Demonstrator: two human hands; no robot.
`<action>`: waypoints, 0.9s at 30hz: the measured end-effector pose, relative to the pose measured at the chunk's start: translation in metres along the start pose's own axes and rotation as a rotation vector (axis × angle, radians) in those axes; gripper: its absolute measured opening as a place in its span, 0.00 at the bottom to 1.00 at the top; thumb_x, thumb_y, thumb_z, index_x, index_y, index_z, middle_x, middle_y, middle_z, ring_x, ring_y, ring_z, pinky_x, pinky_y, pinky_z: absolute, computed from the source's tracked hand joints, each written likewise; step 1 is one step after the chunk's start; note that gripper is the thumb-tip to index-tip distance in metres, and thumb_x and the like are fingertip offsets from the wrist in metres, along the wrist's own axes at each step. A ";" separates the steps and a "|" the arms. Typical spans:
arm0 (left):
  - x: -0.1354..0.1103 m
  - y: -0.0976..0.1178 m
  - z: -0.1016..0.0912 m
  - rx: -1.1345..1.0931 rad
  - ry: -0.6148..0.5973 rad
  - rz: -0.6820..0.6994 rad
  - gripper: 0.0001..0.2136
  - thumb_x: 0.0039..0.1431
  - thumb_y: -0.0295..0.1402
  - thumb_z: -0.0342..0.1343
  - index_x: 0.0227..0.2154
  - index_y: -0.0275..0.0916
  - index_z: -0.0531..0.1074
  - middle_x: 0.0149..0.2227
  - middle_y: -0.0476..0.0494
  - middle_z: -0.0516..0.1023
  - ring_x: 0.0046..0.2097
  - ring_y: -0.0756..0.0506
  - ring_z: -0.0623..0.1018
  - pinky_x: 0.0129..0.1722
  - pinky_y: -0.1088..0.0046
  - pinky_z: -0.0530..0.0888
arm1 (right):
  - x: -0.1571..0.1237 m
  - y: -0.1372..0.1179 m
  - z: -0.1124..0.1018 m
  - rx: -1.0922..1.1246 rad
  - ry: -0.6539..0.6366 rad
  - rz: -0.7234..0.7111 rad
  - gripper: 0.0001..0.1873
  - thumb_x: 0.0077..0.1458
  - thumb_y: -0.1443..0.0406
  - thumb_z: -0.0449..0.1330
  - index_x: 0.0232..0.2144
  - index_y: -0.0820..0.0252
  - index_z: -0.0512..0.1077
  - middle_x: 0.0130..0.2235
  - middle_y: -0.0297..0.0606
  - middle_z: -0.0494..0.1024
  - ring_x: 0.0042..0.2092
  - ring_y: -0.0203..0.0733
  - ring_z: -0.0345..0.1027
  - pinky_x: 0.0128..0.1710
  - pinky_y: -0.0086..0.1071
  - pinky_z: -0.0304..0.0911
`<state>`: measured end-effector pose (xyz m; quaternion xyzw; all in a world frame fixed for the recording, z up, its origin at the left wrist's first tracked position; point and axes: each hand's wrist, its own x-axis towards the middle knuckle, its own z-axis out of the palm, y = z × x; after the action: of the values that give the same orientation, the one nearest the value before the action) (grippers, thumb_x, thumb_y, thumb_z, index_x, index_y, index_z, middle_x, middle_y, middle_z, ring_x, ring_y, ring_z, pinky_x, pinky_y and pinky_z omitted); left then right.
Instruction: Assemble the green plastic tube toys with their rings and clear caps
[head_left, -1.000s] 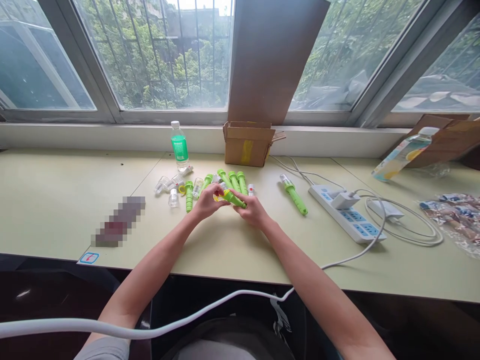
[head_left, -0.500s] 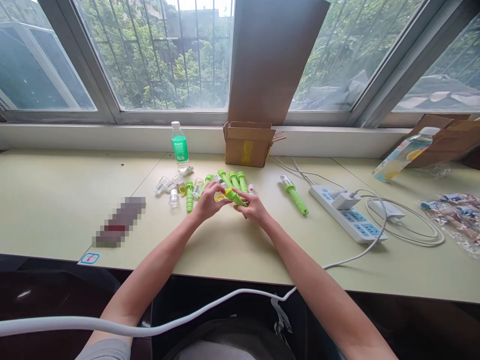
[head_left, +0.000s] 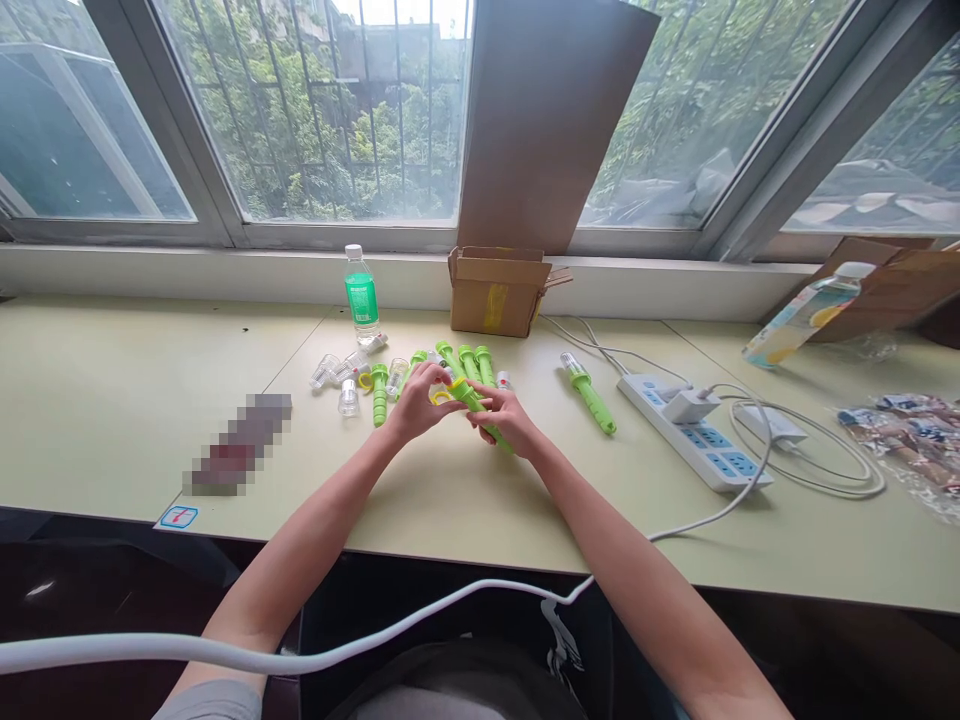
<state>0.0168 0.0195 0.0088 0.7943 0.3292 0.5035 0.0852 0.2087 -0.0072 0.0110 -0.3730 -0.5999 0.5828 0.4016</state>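
The long pale green table (head_left: 112, 400) runs under the window. At its far edge stand a small open brown cardboard box (head_left: 499, 292) and a clear plastic water bottle with a green label (head_left: 362, 295), and a white power strip (head_left: 694, 430) lies to the right. Near the middle lies a row of bright green plastic tubes (head_left: 472, 362), with a scatter of small clear plastic caps (head_left: 334, 372) to their left. Just in front of the row, the right hand (head_left: 506, 420) has its grip closed round one slim green plastic tube (head_left: 471, 398), held slanting low over the table. The left hand (head_left: 412, 405) pinches a small yellow plastic ring (head_left: 437, 397) at that tube's far left end. The work looks like seating ring on tube. It would go best with the right hand steady as the anchor and the left fingers holding the ring square to the tube's end. Both should stay low over the table, so a slipped ring does not roll among the loose caps.
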 end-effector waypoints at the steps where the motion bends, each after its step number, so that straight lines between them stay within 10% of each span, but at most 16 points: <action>1: 0.000 0.000 0.000 0.002 0.002 0.004 0.16 0.45 0.39 0.66 0.31 0.40 0.66 0.34 0.46 0.70 0.38 0.46 0.71 0.37 0.66 0.71 | 0.000 0.000 0.000 0.009 -0.004 0.011 0.40 0.42 0.65 0.64 0.59 0.57 0.60 0.23 0.31 0.69 0.17 0.29 0.56 0.15 0.26 0.53; 17: 0.000 0.005 0.001 -0.046 0.047 -0.021 0.20 0.42 0.44 0.66 0.31 0.40 0.64 0.33 0.47 0.70 0.36 0.47 0.70 0.36 0.68 0.70 | -0.004 -0.009 0.001 0.134 -0.178 0.085 0.23 0.45 0.64 0.60 0.46 0.60 0.67 0.22 0.31 0.67 0.15 0.28 0.53 0.14 0.25 0.46; 27: -0.002 0.003 0.005 -0.080 0.047 -0.073 0.18 0.43 0.43 0.66 0.27 0.39 0.64 0.30 0.48 0.69 0.34 0.47 0.69 0.34 0.68 0.70 | -0.001 -0.005 0.000 0.118 -0.134 0.105 0.31 0.43 0.64 0.62 0.53 0.60 0.64 0.24 0.32 0.68 0.17 0.29 0.55 0.15 0.25 0.48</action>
<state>0.0221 0.0169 0.0058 0.7658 0.3393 0.5312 0.1272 0.2097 -0.0082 0.0157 -0.3400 -0.5698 0.6609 0.3507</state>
